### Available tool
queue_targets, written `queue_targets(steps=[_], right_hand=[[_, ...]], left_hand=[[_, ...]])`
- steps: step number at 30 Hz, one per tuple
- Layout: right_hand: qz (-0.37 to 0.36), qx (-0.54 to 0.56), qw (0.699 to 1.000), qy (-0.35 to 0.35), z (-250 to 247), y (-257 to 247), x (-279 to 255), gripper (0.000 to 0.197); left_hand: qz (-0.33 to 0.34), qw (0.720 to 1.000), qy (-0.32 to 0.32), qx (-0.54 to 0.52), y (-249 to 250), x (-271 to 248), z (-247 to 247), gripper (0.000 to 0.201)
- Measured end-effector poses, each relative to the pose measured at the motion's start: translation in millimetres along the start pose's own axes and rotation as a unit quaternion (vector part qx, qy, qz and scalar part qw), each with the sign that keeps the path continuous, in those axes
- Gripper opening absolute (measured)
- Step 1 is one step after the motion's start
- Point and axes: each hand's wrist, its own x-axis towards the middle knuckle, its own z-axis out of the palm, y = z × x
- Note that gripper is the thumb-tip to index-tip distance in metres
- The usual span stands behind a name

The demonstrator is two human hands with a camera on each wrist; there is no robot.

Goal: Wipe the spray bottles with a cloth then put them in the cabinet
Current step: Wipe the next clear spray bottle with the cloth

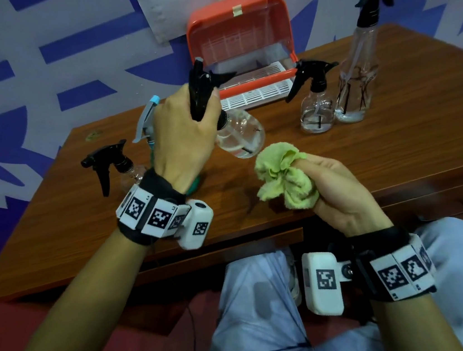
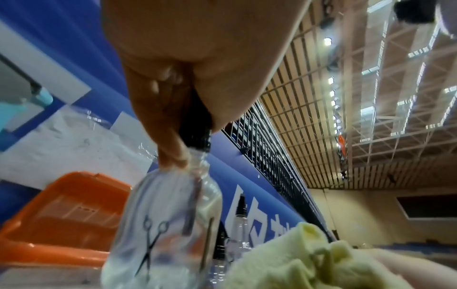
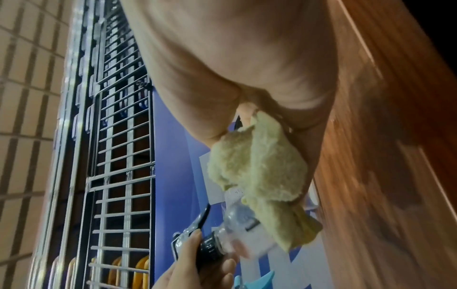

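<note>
My left hand [image 1: 188,139] grips the black trigger head of a small clear spray bottle [image 1: 238,136] and holds it tilted above the wooden table [image 1: 395,140]. In the left wrist view the same bottle [image 2: 168,230] shows a scissors print, with my fingers [image 2: 170,148] round its neck. My right hand [image 1: 340,191] clutches a bunched yellow-green cloth [image 1: 283,177] just below and right of the bottle. From the right wrist, the cloth [image 3: 262,179] hangs close to the bottle [image 3: 242,234]. The orange cabinet [image 1: 240,43] stands open at the back of the table.
A short clear bottle [image 1: 316,106] and a tall clear bottle [image 1: 357,72] stand at the right of the cabinet. At the left are a black-headed bottle [image 1: 112,166] and a bottle with a light blue sprayer [image 1: 146,121]. My knees sit under the table's front edge.
</note>
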Motion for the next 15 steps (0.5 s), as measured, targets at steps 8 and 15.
queue_targets(steps=[8, 15], right_hand=[[-0.167, -0.191, 0.955, 0.155, -13, -4, 12, 0.014], [-0.21, -0.445, 0.85, 0.189, -30, 17, 30, 0.023]], left_hand=[[-0.085, 0.975, -0.107, 0.176, -44, 19, 21, 0.038], [-0.134, 0.957, -0.141, 0.214, -48, 19, 26, 0.032]])
